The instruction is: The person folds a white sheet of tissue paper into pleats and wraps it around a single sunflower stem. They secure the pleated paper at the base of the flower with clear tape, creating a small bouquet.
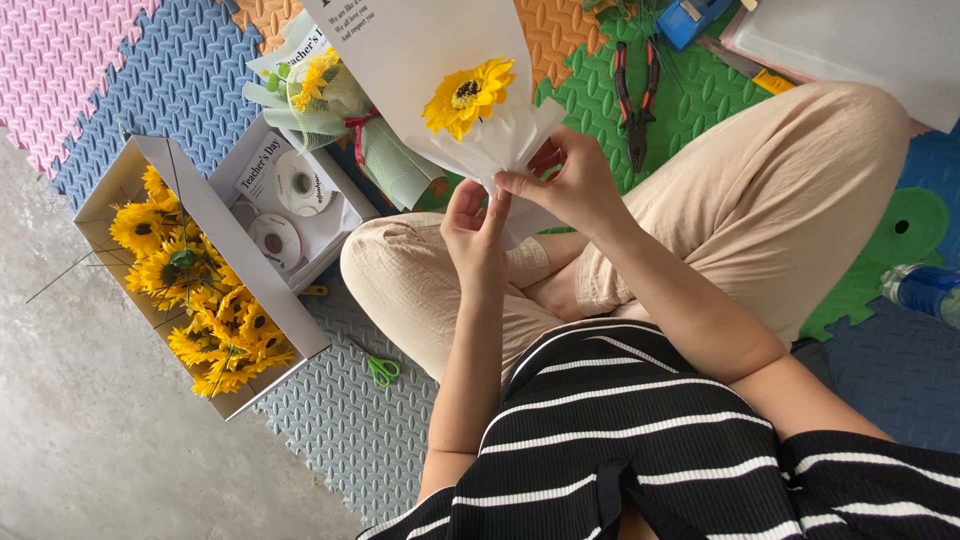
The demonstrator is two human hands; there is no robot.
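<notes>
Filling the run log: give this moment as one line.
left hand: pinching white wrap base | right hand: gripping wrap | sunflower: inside wrap | box of sunflowers: on mat, person's left

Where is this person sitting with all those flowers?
Probably a home craft corner on the floor. The person sits on coloured foam mats, beside a box of sunflowers, with pliers nearby, and both hands wrap one sunflower in white paper.
</notes>
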